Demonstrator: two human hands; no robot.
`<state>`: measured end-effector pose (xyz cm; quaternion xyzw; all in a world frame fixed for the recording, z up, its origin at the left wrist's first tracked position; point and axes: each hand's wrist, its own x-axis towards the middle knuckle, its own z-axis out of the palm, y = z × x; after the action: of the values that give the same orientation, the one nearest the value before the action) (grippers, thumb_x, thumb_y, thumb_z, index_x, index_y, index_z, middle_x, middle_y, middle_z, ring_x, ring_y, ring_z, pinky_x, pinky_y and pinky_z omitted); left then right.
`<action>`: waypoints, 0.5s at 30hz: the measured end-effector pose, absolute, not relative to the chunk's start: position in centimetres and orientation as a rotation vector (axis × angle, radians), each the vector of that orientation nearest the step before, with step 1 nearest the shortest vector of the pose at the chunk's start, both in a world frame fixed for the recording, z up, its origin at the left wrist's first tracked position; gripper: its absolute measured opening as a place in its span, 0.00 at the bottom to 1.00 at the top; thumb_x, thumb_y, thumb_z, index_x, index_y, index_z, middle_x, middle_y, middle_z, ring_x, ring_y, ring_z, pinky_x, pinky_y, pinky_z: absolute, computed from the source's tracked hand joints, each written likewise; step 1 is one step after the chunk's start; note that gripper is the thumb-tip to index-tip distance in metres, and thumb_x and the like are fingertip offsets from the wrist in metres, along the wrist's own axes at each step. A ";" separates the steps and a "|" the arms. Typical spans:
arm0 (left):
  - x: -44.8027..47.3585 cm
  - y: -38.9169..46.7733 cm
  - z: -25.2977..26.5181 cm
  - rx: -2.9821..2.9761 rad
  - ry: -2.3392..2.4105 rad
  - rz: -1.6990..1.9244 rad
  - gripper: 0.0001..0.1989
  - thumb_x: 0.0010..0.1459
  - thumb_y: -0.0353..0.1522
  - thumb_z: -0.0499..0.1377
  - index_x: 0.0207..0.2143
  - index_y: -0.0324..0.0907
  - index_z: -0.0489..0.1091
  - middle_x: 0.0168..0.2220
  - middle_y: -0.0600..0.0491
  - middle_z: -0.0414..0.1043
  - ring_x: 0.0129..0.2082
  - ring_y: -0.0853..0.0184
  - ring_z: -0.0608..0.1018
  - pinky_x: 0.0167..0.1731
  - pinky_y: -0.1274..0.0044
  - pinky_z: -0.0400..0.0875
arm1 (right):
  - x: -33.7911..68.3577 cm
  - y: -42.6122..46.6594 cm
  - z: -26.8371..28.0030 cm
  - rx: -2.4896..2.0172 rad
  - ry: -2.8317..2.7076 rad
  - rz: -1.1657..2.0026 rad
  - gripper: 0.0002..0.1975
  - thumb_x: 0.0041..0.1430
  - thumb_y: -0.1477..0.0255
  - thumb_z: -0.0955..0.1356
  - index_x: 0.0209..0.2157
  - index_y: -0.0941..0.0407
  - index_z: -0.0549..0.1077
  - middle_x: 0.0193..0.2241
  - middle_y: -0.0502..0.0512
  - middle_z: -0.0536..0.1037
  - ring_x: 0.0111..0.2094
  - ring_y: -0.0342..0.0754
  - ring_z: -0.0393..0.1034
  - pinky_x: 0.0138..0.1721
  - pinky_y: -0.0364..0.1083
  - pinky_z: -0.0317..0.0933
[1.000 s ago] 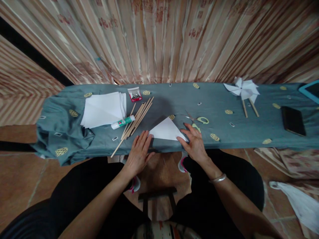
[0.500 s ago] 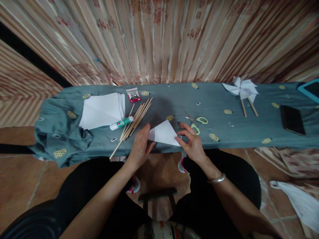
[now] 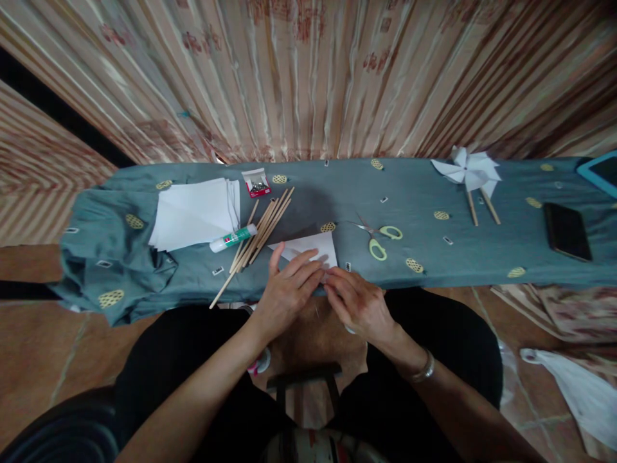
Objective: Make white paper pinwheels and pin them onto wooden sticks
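Observation:
A folded white sheet of paper (image 3: 322, 243) lies near the front edge of the cloth-covered table. My left hand (image 3: 288, 290) rests over it, fingers stretched across the paper and thumb apart. The fingers of my right hand (image 3: 359, 301) are closed in a pinch at the paper's near right corner, close to my left fingertips. The pinched corner is partly hidden by the fingers. To the right of the paper lie open scissors (image 3: 377, 249) with light green handles. Several thin wooden sticks (image 3: 267, 228) lie to the left, beside a glue stick (image 3: 234, 238).
A stack of white paper (image 3: 195, 215) is on the left of the table (image 3: 409, 193). A small red-and-white box of metal pins (image 3: 256, 183) stands behind the sticks. Paper pinwheels (image 3: 466, 168), a dark phone (image 3: 567, 231) and a blue-edged tablet (image 3: 589, 182) lie on the right.
The folded paper has turned, its point now facing left. My left hand has moved right onto the paper, and my right hand has come left and nearer to me at its corner.

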<state>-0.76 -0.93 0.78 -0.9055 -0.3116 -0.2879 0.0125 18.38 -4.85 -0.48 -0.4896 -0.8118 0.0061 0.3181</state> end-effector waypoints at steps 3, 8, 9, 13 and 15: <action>-1.8 -0.2 0.3 -2.817 -0.968 -1.013 0.08 0.65 0.26 0.54 0.40 0.41 0.73 0.38 0.54 0.80 0.45 0.65 0.78 0.65 0.51 0.44 | 19.4 -4.5 -0.6 -1.227 -2.124 0.123 0.16 0.65 0.78 0.61 0.52 0.58 0.70 0.49 0.63 0.78 0.50 0.52 0.73 0.51 0.52 0.69; -2.1 -0.4 0.9 -2.823 -0.986 -1.136 0.08 0.64 0.26 0.55 0.40 0.42 0.73 0.38 0.53 0.80 0.46 0.64 0.78 0.65 0.51 0.48 | 20.6 -3.6 -0.9 -1.393 -2.307 0.020 0.26 0.65 0.80 0.59 0.64 0.55 0.60 0.67 0.67 0.56 0.68 0.61 0.46 0.61 0.64 0.54; -2.0 -0.5 1.2 -2.834 -0.974 -1.147 0.08 0.64 0.26 0.55 0.40 0.42 0.73 0.38 0.53 0.80 0.47 0.64 0.78 0.65 0.51 0.48 | 20.6 -3.5 -1.0 -1.374 -2.345 0.003 0.25 0.65 0.79 0.59 0.63 0.54 0.61 0.67 0.66 0.56 0.69 0.61 0.45 0.61 0.64 0.54; -1.7 -0.9 2.2 -2.843 -0.914 -1.173 0.08 0.65 0.26 0.54 0.41 0.42 0.72 0.39 0.53 0.80 0.47 0.65 0.78 0.65 0.51 0.47 | 20.9 -3.3 -0.6 -1.286 -2.292 -0.234 0.17 0.67 0.77 0.61 0.54 0.54 0.71 0.59 0.62 0.70 0.66 0.54 0.53 0.61 0.56 0.54; -1.8 -0.8 2.1 -2.833 -0.907 -1.170 0.08 0.65 0.25 0.53 0.42 0.42 0.71 0.40 0.53 0.80 0.48 0.65 0.78 0.66 0.51 0.45 | 21.4 -3.3 -0.3 -1.330 -2.204 -0.390 0.14 0.66 0.78 0.62 0.50 0.56 0.73 0.56 0.62 0.74 0.64 0.53 0.58 0.60 0.55 0.54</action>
<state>-1.78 -0.80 2.13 -0.8859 -0.2838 -0.3660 -0.0275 21.39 -3.29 -0.31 -0.4925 -0.8160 -0.1445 0.2660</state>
